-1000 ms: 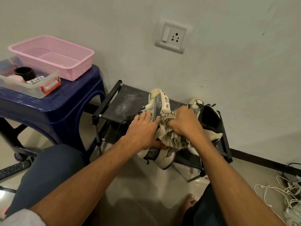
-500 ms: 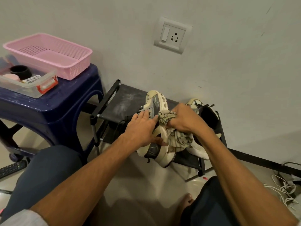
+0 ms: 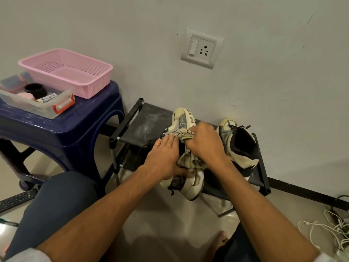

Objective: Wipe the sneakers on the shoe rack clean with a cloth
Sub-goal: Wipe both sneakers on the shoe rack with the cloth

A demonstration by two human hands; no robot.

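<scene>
- Floor, far left: dark keyed device (image 3: 18,200) lying flat; remote or keyboard, cannot tell.
- Blue stool (image 3: 75,125) stands left of the rack and carries two containers.
- Clear box (image 3: 32,106) with a red latch sits at the stool's front left; black round item (image 3: 35,89) and something pink inside it.
- Pink basket (image 3: 94,86) sits behind the box, touching it, close to the wall.
- Black shoe rack (image 3: 149,118) stands against the wall, just right of the stool; left part of its top shelf is dusty.
- Left hand (image 3: 164,157): released, fingers straight and laid flat on the side of the sneaker (image 3: 182,118), thumb against its heel end.
- That sneaker lies tipped on its side at mid-rack, toe toward the wall, heel hanging past the front edge.
- Cloth (image 3: 191,160): beige, bunched, pressed on the sneaker's upper between the two hands, loose end draping over the heel area.
- Right hand (image 3: 204,144): clenched around the cloth, knuckles up, touching the left fingertips.
- Second sneaker (image 3: 243,157) stands upright on the rack just right of the hands, toe to the wall, opening facing up.
- Wall socket (image 3: 202,48) is above the rack.
- Bare foot (image 3: 220,241) is on the floor in front of the rack.
- White cables (image 3: 332,227) are tangled on the floor, far right.
</scene>
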